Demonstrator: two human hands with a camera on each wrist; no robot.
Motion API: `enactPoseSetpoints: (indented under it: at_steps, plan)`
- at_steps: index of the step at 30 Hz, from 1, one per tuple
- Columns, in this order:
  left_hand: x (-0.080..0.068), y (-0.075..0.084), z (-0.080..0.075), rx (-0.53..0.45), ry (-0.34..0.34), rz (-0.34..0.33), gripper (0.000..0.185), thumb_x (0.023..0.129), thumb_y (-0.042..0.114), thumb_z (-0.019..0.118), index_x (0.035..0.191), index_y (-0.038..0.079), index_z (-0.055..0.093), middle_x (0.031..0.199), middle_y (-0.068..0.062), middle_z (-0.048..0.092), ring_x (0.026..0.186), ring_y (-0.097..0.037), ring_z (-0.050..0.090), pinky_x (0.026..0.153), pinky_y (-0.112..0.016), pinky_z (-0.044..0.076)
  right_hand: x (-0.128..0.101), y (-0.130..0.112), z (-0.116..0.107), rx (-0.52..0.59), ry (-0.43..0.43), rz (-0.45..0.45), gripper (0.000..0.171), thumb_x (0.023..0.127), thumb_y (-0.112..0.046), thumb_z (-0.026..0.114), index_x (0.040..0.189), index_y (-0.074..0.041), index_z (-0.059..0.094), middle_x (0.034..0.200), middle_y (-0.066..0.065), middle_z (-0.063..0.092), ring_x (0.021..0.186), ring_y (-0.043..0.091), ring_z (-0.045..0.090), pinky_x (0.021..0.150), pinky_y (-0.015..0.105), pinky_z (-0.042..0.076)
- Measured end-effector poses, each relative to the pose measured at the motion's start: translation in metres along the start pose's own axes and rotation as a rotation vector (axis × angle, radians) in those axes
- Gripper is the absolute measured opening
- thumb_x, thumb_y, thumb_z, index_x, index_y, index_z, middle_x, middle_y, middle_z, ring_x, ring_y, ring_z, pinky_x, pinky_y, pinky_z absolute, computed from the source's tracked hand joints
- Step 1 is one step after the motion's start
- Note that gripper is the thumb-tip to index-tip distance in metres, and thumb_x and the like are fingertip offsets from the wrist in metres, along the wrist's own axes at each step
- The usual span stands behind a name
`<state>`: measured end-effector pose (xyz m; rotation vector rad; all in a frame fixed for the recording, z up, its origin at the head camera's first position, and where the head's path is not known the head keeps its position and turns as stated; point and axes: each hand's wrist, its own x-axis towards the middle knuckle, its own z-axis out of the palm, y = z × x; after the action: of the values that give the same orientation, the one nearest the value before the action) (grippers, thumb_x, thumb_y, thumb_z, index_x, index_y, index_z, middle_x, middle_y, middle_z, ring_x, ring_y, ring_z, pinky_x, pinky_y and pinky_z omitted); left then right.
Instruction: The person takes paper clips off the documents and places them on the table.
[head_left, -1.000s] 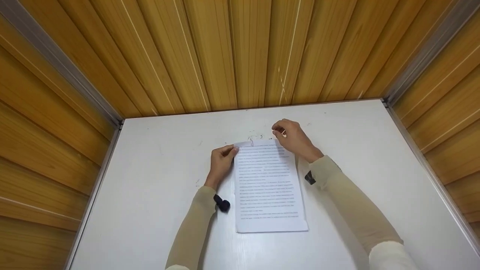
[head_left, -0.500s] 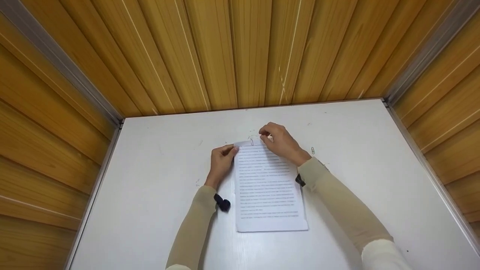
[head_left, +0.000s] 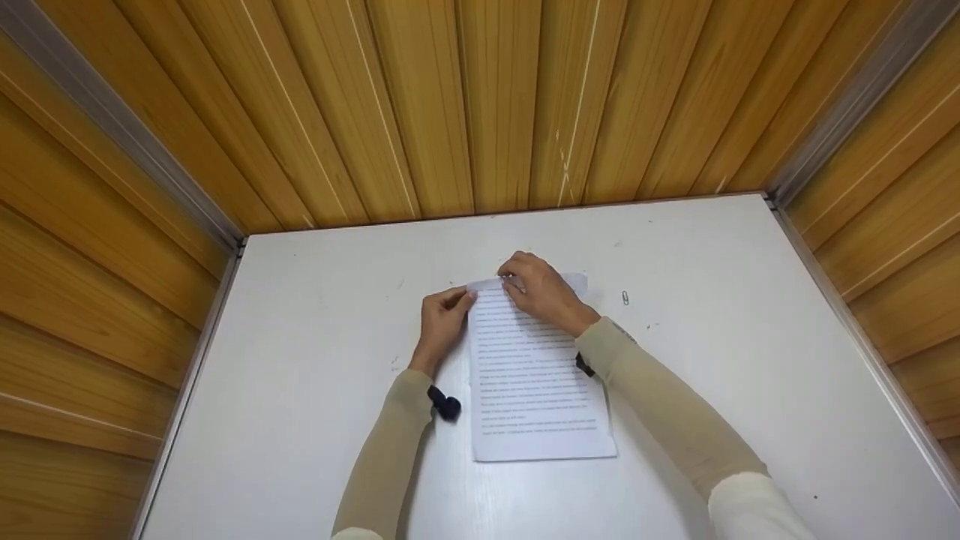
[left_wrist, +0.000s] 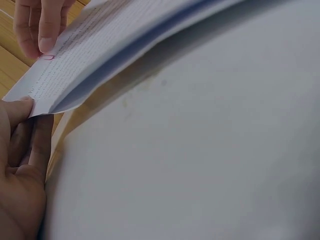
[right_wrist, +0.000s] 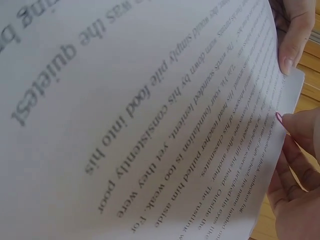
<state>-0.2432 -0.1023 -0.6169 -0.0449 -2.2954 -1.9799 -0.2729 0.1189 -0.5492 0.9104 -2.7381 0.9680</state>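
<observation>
Printed paper stack lies flat mid-table, long edge running away from the person, far-left corner lifted slightly off the surface. Left hand pinches that far-left corner, thumb on top, fingers under the sheets. Right hand sits on the far edge, thumb and forefinger closed narrow on a small pink paper clip set right at the paper's top edge; the clip also shows in the left wrist view. A second loose paper clip lies on the table, well right of the stack. Wood-panel walls enclose the table on three sides.
</observation>
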Motion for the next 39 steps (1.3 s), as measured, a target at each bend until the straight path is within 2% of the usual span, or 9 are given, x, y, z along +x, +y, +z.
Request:
enactPoseSetpoints:
  at_steps: [9, 12, 20, 25, 39]
  plan:
    - [-0.0002, 0.0009, 0.0003, 0.003, 0.011, 0.007, 0.022, 0.102, 0.013, 0.075, 0.118, -0.001, 0.08, 0.107, -0.015, 0.081, 0.091, -0.014, 0.072, 0.081, -0.021, 0.054, 0.0016, 0.0006, 0.0075, -0.032, 0.025, -0.032, 0.015, 0.1, -0.001, 0.071, 0.114, -0.001, 0.075, 0.115, 0.012, 0.072, 0.113, 0.029, 0.068, 0.102, 0.042, 0.056]
    - [0.001, 0.0018, 0.0002, 0.0, 0.01, 0.008, 0.022, 0.102, 0.013, 0.074, 0.118, -0.001, 0.08, 0.108, -0.016, 0.081, 0.092, -0.014, 0.072, 0.082, -0.021, 0.054, 0.0026, 0.0007, 0.0081, -0.065, 0.047, -0.068, 0.014, 0.099, -0.001, 0.071, 0.112, -0.001, 0.075, 0.112, 0.013, 0.071, 0.109, 0.03, 0.069, 0.099, 0.043, 0.057]
    - [-0.0004, 0.0005, 0.0, 0.012, 0.006, 0.005, 0.023, 0.102, 0.011, 0.074, 0.12, -0.003, 0.079, 0.111, -0.018, 0.08, 0.092, -0.015, 0.071, 0.081, -0.021, 0.054, 0.002, 0.0, 0.0098, -0.295, 0.084, -0.196, 0.008, 0.098, -0.004, 0.071, 0.104, -0.002, 0.076, 0.101, 0.011, 0.071, 0.094, 0.028, 0.069, 0.085, 0.04, 0.059]
    - [0.0004, -0.0012, 0.0008, 0.01, 0.006, 0.005, 0.023, 0.102, 0.013, 0.074, 0.119, -0.002, 0.079, 0.109, -0.016, 0.081, 0.091, -0.014, 0.071, 0.08, -0.022, 0.054, 0.0033, -0.0014, 0.0085, -0.368, 0.094, -0.227, 0.007, 0.095, -0.004, 0.072, 0.098, -0.002, 0.078, 0.097, 0.012, 0.073, 0.092, 0.028, 0.071, 0.081, 0.041, 0.061]
    - [-0.0005, -0.0014, -0.0002, 0.029, -0.017, 0.019, 0.022, 0.102, 0.014, 0.074, 0.119, 0.001, 0.08, 0.111, -0.014, 0.081, 0.092, -0.015, 0.071, 0.082, -0.023, 0.054, 0.0063, 0.002, 0.0037, -0.357, 0.078, -0.23, 0.008, 0.094, -0.005, 0.075, 0.095, -0.002, 0.082, 0.096, 0.012, 0.078, 0.09, 0.028, 0.076, 0.08, 0.041, 0.063]
